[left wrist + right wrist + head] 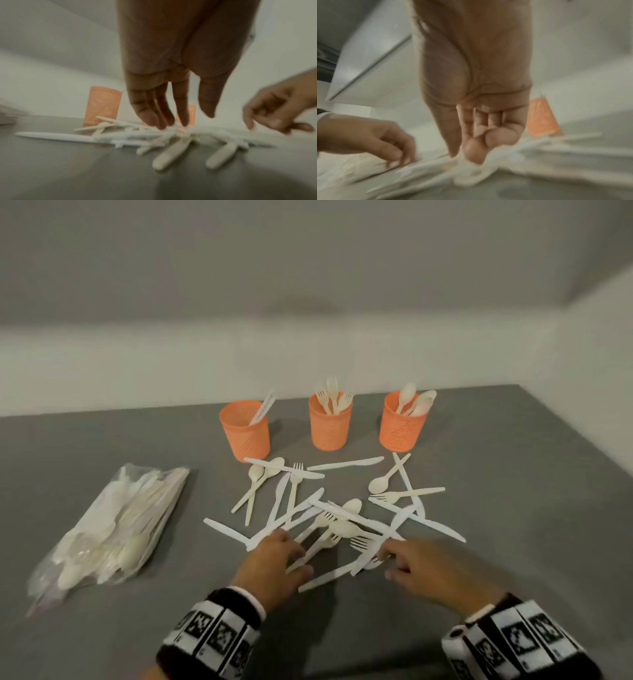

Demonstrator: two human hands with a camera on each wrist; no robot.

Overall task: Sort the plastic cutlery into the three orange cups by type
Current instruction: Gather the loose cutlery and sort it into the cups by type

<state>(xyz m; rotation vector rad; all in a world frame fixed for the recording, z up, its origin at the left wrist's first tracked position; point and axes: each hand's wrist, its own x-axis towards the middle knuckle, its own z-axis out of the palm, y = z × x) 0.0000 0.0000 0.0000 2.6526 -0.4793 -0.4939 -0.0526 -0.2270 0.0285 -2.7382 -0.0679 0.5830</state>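
Observation:
Three orange cups stand in a row at the back: the left cup (pixel 245 429) holds a knife, the middle cup (pixel 330 422) forks, the right cup (pixel 400 424) spoons. In front of them lies a tangled pile of white and cream plastic cutlery (pixel 325 508). My left hand (pixel 294 556) reaches down with fairly straight fingers, and its fingertips (pixel 161 125) touch handles at the near edge of the pile. My right hand (pixel 387 559) has curled fingers; its thumb and forefinger (pixel 471 152) pinch a piece in the pile, but blur hides which kind.
A clear plastic bag (pixel 113 529) full of more cutlery lies on the grey table (pixel 513 508) at the left. A white wall runs behind the cups. Bare table lies to the right of the pile and in front of my hands.

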